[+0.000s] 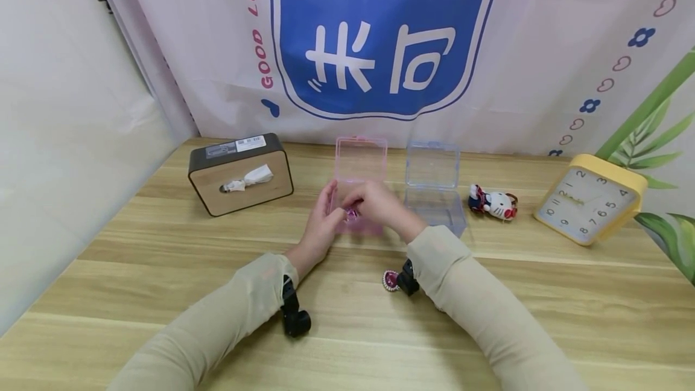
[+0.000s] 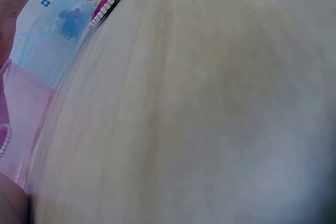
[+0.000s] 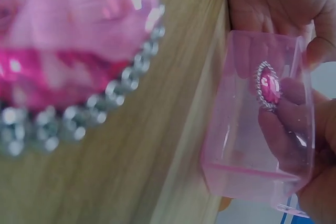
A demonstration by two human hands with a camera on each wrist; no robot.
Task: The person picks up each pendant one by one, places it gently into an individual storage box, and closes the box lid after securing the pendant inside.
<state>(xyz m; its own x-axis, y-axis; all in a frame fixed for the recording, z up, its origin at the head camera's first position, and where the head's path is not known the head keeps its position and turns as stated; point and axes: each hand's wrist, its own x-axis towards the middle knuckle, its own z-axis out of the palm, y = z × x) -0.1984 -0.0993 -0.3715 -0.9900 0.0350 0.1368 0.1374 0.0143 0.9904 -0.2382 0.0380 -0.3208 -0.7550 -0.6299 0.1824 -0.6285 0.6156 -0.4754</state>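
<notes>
The right hand (image 1: 374, 203) pinches a pink gem (image 3: 269, 85) inside the pink box (image 3: 223, 145), the left hand (image 1: 320, 225) laid straight-fingered alongside, apparently mid-placement; release seems called for next. A 2nd gem (image 1: 390, 280) lies behind the grip, near the right wrist.

Over at the top centre, a white cloth banner (image 1: 217, 77) carries GOOD LUCK in pink-red capitals, running upward. Beside it, a blue shield-shaped emblem (image 1: 374, 101) bears white Chinese characters turned sideways — the lower two I read as 未 and 可, the upper pair cut off by the frame's edge. At the right, a yellow-framed, grey-faced clock (image 1: 590, 201) shows 1 to 12, lying askew. The silver-and-white label (image 1: 236, 147) at centre-left — its print is too small to make out.
</notes>
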